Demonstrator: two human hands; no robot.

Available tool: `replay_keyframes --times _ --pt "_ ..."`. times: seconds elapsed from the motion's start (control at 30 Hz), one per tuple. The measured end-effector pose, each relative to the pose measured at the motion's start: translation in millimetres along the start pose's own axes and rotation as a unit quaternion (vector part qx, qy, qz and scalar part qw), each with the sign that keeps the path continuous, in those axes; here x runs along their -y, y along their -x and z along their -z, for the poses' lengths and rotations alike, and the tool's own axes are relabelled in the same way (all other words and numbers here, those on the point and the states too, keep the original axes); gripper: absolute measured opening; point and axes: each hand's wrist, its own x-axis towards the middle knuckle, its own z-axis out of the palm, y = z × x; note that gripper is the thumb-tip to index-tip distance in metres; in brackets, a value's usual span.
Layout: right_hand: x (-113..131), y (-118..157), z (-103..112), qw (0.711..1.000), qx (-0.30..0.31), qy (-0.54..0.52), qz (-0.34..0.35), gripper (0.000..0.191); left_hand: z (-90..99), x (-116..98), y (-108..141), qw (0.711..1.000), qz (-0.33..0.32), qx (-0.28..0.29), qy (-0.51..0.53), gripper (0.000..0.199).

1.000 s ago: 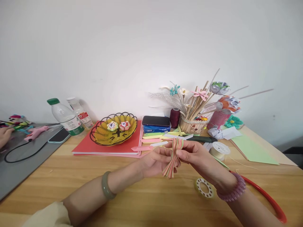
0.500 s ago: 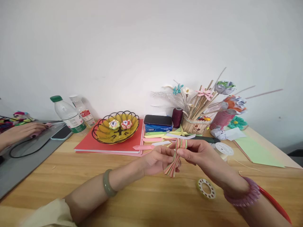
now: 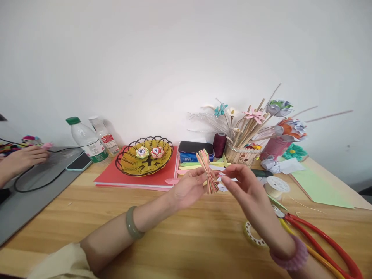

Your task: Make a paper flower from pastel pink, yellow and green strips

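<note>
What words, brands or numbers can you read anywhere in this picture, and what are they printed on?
No text can be read for certain.
Green-capped bottle label: print too small to read.
Second bottle red and white label: blurred.
Blue box under the black case: white lettering, too blurred to quote.
Bundle of paper strips held in the left hand: no print visible.

my left hand (image 3: 190, 188) pinches the paper strip bundle (image 3: 207, 170) mid-table, my right hand (image 3: 245, 186) just right of it. basket (image 3: 144, 157) lies far left on a folder (image 3: 136, 179); scissors (image 3: 316, 242) near right.
</note>
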Motion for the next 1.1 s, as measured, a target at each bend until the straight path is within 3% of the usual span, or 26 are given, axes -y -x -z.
replay_keyframes --times 0.1,0.2,0.27,0.37,0.5,0.63,0.73,0.83,0.97,1.1 --pt "-6.6 12.3 -10.5 0.982 -0.001 0.151 0.110 0.036 -0.7 0.5 -1.6 1.000 -0.019 -0.022 0.004 0.020" --pt "-13.3 16.4 -19.4 0.937 -0.019 0.284 0.200 0.041 0.9 5.4 -2.2 1.000 -0.017 -0.023 -0.001 0.021" --pt "-18.5 16.1 -23.1 0.918 -0.025 0.334 0.214 0.036 1.8 8.8 -2.1 0.999 -0.018 -0.038 0.003 0.020" --pt "-24.4 15.2 -26.4 0.918 0.013 0.349 0.188 0.035 2.6 11.8 -1.7 0.997 -0.017 -0.072 0.013 0.020" --pt "-19.6 13.5 -26.5 0.948 0.073 0.291 0.110 0.033 3.2 12.4 -1.6 0.997 -0.012 -0.080 0.010 0.021" --pt "-8.1 7.6 -17.3 0.982 0.157 0.100 0.007 0.027 6.9 10.1 -0.8 0.998 -0.001 -0.052 -0.022 0.023" --pt "-7.3 4.4 -7.9 0.954 0.281 -0.087 -0.064 0.030 14.9 8.6 -0.1 0.996 0.043 0.014 -0.072 0.024" --pt "-11.4 5.5 -2.5 0.913 0.363 -0.162 -0.091 0.038 25.0 9.6 0.2 0.985 0.095 0.100 -0.108 0.029" --pt "-13.6 10.2 -3.4 0.900 0.388 -0.177 -0.092 0.041 32.0 13.6 1.1 0.982 0.109 0.086 -0.129 0.031" --pt "-12.4 15.1 -7.5 0.913 0.362 -0.162 -0.089 0.039 26.7 14.8 2.7 0.984 0.112 0.068 -0.117 0.030"
